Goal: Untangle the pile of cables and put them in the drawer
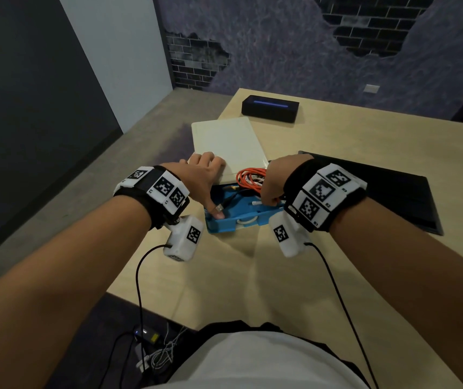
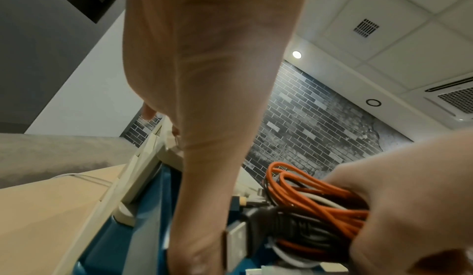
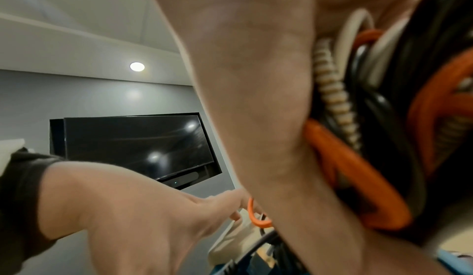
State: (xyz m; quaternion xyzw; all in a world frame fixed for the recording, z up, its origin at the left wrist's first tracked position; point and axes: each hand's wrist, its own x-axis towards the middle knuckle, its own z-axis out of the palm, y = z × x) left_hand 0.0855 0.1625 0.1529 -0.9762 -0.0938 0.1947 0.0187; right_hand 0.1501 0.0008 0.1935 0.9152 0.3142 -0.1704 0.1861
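Right hand [image 1: 273, 182] grips cable bundle [image 1: 250, 178] over blue drawer [image 1: 221, 221] | left hand [image 1: 206, 171], fingers spread, steadies drawer's left rim, apparently | bundle directly above drawer.

Both forearms reach forward from the near edge, bare, each with a black band at the wrist carrying white blocks with black-and-white markers and a white camera unit hanging below with a thin black lead. The left hand [image 1: 202, 175] lies to the left, palm down, fingers spread forward and fairly straight, the thumb [image 1: 215, 210] stretched down and toward the near side, its tip pressing downward. The right hand [image 1: 276, 182] sits just right of it, knuckles turned up, fingers curled under and closed round a bundle of cords. The two hands are near each other but apart.
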